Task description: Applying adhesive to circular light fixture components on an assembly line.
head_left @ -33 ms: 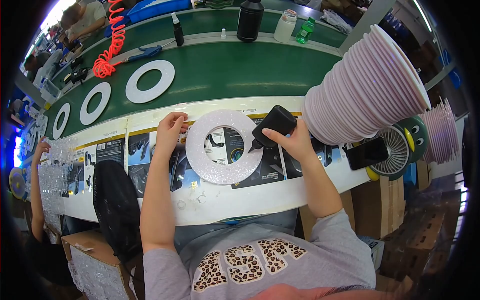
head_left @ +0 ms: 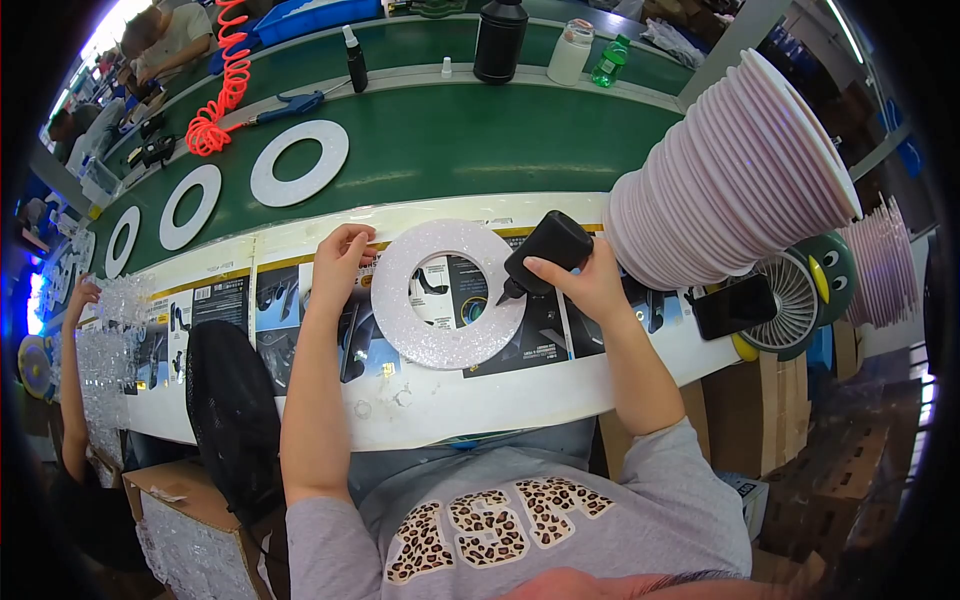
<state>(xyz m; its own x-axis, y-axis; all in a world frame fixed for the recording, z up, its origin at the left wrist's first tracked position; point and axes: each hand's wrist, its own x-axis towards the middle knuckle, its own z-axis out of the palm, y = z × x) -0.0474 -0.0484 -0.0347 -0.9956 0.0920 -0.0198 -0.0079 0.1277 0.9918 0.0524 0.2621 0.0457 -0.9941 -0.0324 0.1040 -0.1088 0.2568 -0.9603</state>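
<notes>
A white, speckled flat ring (head_left: 393, 290) lies in front of me on the work surface, the printed sheets showing through its hole. My right hand (head_left: 588, 283) grips a black squeeze bottle (head_left: 555, 245), tilted with its narrow nozzle pointing down at the ring's right side. Whether the tip touches the ring, I cannot tell. Beside the ring's upper left edge rests my left hand (head_left: 343, 255), loosely curled, fingers apart and nothing in them. Its fingertips are very close to the rim.
A tall leaning stack of pinkish-white rings (head_left: 725, 175) stands at right, near a phone (head_left: 735, 306) and a fan (head_left: 785, 305). Several white rings (head_left: 268, 180) lie on the green belt (head_left: 430, 150). Bottles (head_left: 500, 45) line the far ledge. Another person's hand (head_left: 88, 293) is at far left.
</notes>
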